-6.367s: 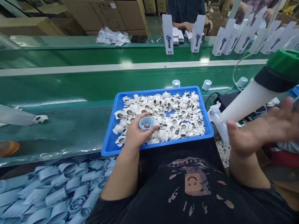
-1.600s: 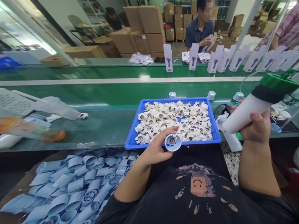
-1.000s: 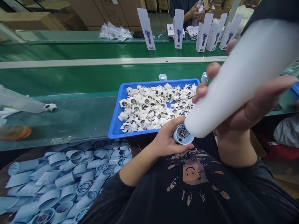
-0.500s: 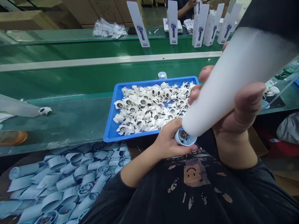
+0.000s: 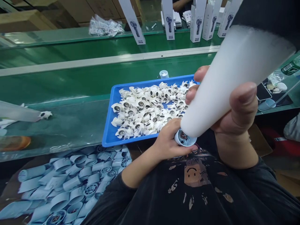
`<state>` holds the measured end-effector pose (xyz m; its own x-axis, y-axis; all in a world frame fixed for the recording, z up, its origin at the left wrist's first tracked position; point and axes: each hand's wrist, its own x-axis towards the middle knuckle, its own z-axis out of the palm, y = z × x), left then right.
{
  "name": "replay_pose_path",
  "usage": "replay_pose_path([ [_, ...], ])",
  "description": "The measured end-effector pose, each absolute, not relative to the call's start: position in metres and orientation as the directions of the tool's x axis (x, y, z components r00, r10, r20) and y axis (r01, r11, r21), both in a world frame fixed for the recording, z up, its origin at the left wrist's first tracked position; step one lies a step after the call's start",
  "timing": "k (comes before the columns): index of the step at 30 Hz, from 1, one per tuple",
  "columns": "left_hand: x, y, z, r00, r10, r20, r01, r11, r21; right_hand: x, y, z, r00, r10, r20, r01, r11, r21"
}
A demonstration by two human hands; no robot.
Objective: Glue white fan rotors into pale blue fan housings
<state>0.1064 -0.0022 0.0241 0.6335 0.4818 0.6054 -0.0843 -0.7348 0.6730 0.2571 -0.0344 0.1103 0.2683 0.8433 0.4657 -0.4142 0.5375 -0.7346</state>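
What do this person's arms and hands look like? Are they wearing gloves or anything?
No gloves! The left hand and the right hand are both bare, with short fingernails, and no ring or watch shows. The arms come out of the short, loose sleeves of a black T-shirt, which has a faded print on the front.

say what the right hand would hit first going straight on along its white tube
The right hand would likely meet the pale blue round housing held in the left hand first: the white tube's lower end sits at its rim, though the depth is unclear.
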Motion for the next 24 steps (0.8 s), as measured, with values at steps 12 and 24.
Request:
replay_pose_path([
  [12,0.043,0.039,-0.001,0.414,0.715,0.564,0.315,-0.693,0.648,0.319,-0.037,0.093,0.64,0.616,0.46,-0.031,0.618,-0.785],
  [24,0.05,0.029,0.009,0.412,0.431,0.803,0.17,-0.902,0.397,0.329,-0.029,0.076,0.673,0.508,0.538,0.179,0.594,-0.784],
])
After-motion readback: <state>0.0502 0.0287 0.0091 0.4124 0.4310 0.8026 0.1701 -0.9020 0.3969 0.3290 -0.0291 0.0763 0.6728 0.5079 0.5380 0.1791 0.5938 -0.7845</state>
